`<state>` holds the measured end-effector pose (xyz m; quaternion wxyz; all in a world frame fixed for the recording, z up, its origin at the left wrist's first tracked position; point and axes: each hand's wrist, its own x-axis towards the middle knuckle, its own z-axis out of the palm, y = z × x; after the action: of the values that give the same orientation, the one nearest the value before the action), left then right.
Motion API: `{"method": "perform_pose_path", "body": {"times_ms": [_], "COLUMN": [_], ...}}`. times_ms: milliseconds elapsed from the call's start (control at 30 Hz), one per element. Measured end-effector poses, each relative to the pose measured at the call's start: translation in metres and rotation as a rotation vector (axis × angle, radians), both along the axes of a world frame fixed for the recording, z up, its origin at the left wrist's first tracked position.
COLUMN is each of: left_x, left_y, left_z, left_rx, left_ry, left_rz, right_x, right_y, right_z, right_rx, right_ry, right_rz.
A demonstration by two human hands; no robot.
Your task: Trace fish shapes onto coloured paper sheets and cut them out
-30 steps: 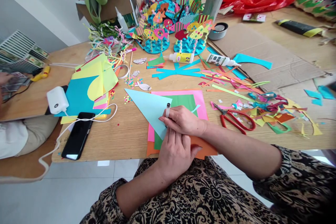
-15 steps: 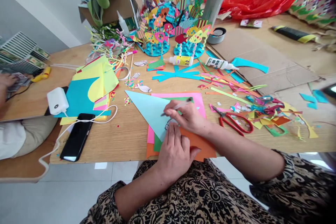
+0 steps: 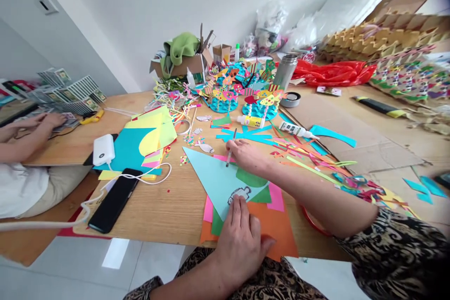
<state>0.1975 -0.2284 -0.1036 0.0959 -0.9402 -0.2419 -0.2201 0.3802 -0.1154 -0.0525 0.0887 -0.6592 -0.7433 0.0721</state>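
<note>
My left hand (image 3: 242,236) lies with its fingers flat and its thumb apart. Its fingertips press a light blue paper triangle (image 3: 207,173) beside a small fish outlined in black (image 3: 239,193). In the pinched fingers of my right hand (image 3: 246,153) is a pen (image 3: 231,147), its tip pointing down over the triangle's upper edge. I cannot tell whether the tip touches the paper. Beneath the triangle lie pink paper (image 3: 275,197), green paper (image 3: 251,178) and orange paper (image 3: 277,234). Several small paper fish (image 3: 204,147) rest just beyond it.
A phone (image 3: 114,201), a white power bank (image 3: 104,149) and coloured sheets (image 3: 131,147) lie left. Glue bottles (image 3: 251,121) and fish decorations (image 3: 260,108) stand farther back. Red scissors (image 3: 312,220) are mostly under my right forearm. Another person's hands (image 3: 52,122) are at far left.
My right hand has moved with the pen away from the fish outline, up to the triangle's far edge, uncovering the fish. My left hand stays on the paper. The head view has tilted up.
</note>
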Motion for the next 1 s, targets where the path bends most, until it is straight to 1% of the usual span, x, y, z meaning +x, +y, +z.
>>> {"method": "perform_pose_path", "body": {"times_ms": [100, 200, 433, 567, 700, 867, 1000], "left_x": [0.0, 0.001, 0.001, 0.001, 0.002, 0.001, 0.001], "left_y": [0.0, 0.0, 0.0, 0.001, 0.001, 0.001, 0.002], "left_z": [-0.002, -0.002, -0.002, -0.002, -0.002, -0.001, 0.008], "left_rx": [0.003, -0.014, -0.012, -0.006, -0.014, -0.029, -0.038], "left_ry": [-0.018, -0.03, -0.036, -0.027, -0.034, -0.032, 0.0], "left_rz": [-0.008, -0.005, 0.001, -0.004, -0.002, -0.007, -0.021], "right_x": [-0.011, -0.015, -0.01, -0.006, -0.002, 0.0, -0.001], "right_y": [-0.004, -0.005, 0.01, 0.011, 0.012, 0.018, 0.015], "right_z": [0.002, 0.003, 0.007, 0.013, 0.014, 0.006, 0.002], "right_rx": [-0.018, -0.047, -0.136, -0.226, -0.288, -0.253, -0.206], "right_ry": [-0.039, -0.014, 0.075, 0.198, 0.225, 0.24, 0.241], "right_rz": [-0.019, -0.035, 0.007, 0.008, 0.0, 0.031, 0.052]}}
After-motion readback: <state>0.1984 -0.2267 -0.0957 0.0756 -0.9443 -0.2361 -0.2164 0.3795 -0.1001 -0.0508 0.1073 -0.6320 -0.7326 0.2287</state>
